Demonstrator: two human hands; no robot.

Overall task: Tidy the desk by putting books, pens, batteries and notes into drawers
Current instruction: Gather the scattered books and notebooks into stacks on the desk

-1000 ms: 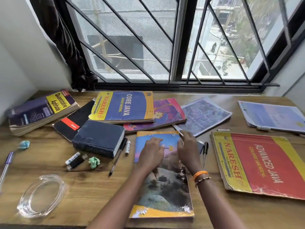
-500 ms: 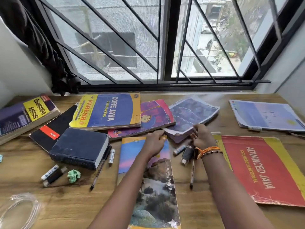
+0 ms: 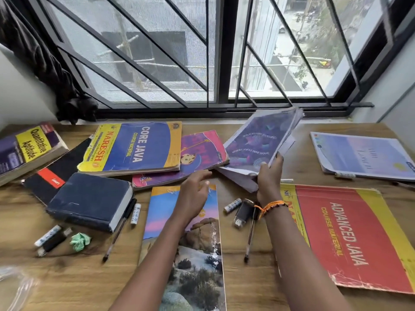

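At centre right of the frame, my right hand (image 3: 268, 176) grips the lower edge of a purple notebook (image 3: 258, 144), tilting it up off the wooden desk (image 3: 67, 277). My left hand (image 3: 194, 194) hovers with fingers loosely spread over the landscape-cover book (image 3: 190, 254) at lower centre. Just beside my right wrist lie a battery (image 3: 232, 205) and a pen (image 3: 249, 239).

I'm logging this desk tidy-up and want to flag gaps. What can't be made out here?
- Drawers: none show in the head view.
- Clear coil: cut by the bottom-left edge, blurred.
- Battery print: too small to read.
- Purple notebook in right hand: its underside faces away.
- Left hand: motion-blurred; whether it touches the landscape book is unclear.
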